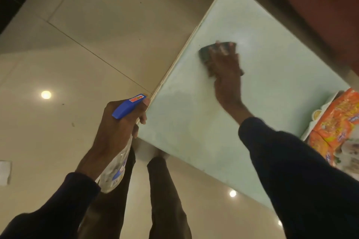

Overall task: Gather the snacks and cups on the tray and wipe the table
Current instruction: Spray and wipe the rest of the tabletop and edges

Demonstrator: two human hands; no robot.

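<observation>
Wiping is the step in hand: your right hand (225, 64) lies flat on a dark wiping pad (205, 52), grip spread, fingers pressing it onto the pale green, glassy bench (190, 122) near its far left edge. Your left hand (120, 124) hangs off the near corner, grip curled round the neck of a clear spray bottle (116, 170) with a blue trigger head. Gathering looks done at least in part: an orange snack packet (338, 122) sits on the white tray (328, 103) at the bench's right edge, though no cups show from here. Next you likely need to carry the pad across the rest of the top, toward yourself and toward the tray, keeping flat pressure, and spray only where it looks dry or smeared; mind the tray as your sleeve passes. The top is smooth and reflective, with faint cloudy streaks. Around you, glossy beige floor tiles (77, 60) mirror ceiling lights, and reddish-brown furniture (310, 15) stands beyond the far edge.
</observation>
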